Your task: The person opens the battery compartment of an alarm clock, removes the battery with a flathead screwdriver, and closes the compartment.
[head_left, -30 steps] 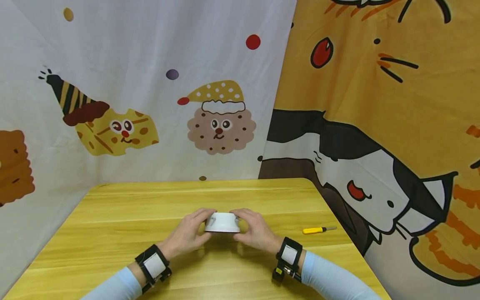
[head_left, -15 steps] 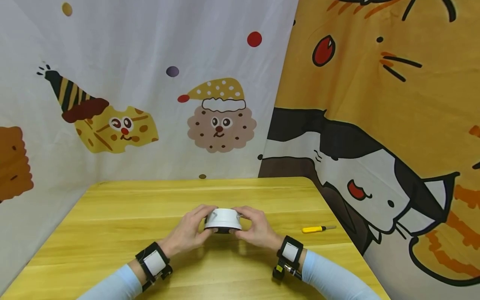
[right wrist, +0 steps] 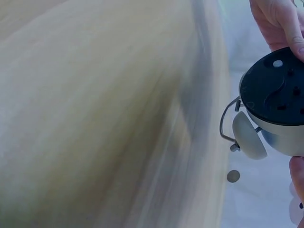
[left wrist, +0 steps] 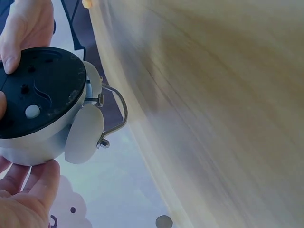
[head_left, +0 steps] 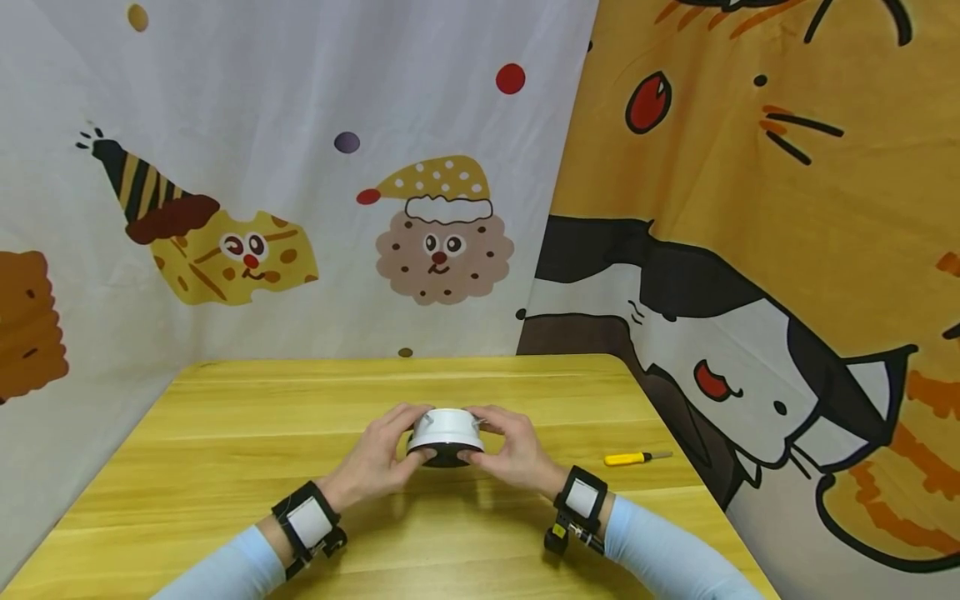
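It looks like a makeshift recording corner: a wood-patterned worktop (head_left: 217, 475) stands before a pale hanging cloth (head_left: 255, 92) printed with a cheese (head_left: 281, 258) in a party hat (head_left: 146, 196) and a biscuit (head_left: 446, 282), and an orange cloth (head_left: 708, 179) with a cartoon cat (head_left: 750, 342) closes the right side. Black wrist-camera straps (head_left: 307, 518) also fit that reading, though the kind of room behind the cloths cannot be told.

Fingers (right wrist: 298, 175) hold a black-backed alarm clock (right wrist: 275, 102), pale bell (right wrist: 248, 137) and wire handle (right wrist: 222, 119) showing.

No readable text, label, brand, number or sign in any view.
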`<state>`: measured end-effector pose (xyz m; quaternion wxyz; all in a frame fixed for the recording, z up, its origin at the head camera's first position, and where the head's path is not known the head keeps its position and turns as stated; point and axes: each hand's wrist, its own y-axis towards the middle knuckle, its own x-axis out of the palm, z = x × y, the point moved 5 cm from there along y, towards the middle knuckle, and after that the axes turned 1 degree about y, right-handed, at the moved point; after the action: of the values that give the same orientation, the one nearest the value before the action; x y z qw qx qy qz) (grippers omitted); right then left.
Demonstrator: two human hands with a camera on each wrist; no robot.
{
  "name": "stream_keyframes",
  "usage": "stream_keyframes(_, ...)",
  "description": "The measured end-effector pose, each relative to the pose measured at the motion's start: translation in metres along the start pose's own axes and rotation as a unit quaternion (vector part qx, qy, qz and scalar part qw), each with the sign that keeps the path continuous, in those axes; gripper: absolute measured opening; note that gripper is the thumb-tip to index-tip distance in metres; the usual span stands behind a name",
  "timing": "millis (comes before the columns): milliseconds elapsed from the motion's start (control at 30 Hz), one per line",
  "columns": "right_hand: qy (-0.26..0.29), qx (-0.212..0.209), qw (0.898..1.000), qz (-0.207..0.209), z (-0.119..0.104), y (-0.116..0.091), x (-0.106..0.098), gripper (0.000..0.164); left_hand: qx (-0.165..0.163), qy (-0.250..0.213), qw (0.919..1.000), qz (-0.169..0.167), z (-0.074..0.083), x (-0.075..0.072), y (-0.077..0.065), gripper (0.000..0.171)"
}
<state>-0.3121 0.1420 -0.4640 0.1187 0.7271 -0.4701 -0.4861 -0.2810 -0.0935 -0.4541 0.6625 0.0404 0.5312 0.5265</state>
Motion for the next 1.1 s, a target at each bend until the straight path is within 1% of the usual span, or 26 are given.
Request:
stream_keyframes(167, 0.019, 0.02, 1.0, 0.0, 0.0, 0.002, -0.002, 0.06, 0.0, -0.001, 1.0, 0.004, 0.001, -0.002, 0.002, 0.061)
stream_keyframes(333, 0.045, 0.037, 0.998, 0.012, 0.001, 0.001, -0.003, 0.058, -0.005, -0.006, 1.0, 0.007, 0.001, -0.001, 0.003, 0.062)
stream_keyframes(433, 0.062, 0.05, 0.997, 0.019, 0.002, 0.001, -0.004, 0.056, -0.014, -0.016, 0.9997, 0.008, 0.0, 0.0, 0.003, 0.063)
stream_keyframes(633, 0.09, 0.066, 0.993, 0.032, 0.004, 0.003, -0.005, 0.046, -0.03, -0.045, 0.9984, 0.015, -0.003, 0.002, 0.006, 0.059)
stream_keyframes(733, 0.102, 0.079, 0.991, 0.035, 0.004, 0.003, -0.007, 0.044, -0.044, -0.057, 0.9973, 0.016, -0.002, 0.002, 0.008, 0.057)
stream_keyframes(933, 0.122, 0.106, 0.986, 0.045, 0.008, 0.004, -0.008, 0.046, -0.07, -0.06, 0.9956, 0.017, -0.005, 0.003, 0.01, 0.055)
stream_keyframes(1100, 0.128, 0.125, 0.982, 0.052, 0.01, 0.005, -0.008, 0.044, -0.077, -0.067, 0.9946, 0.02, -0.007, 0.004, 0.013, 0.055)
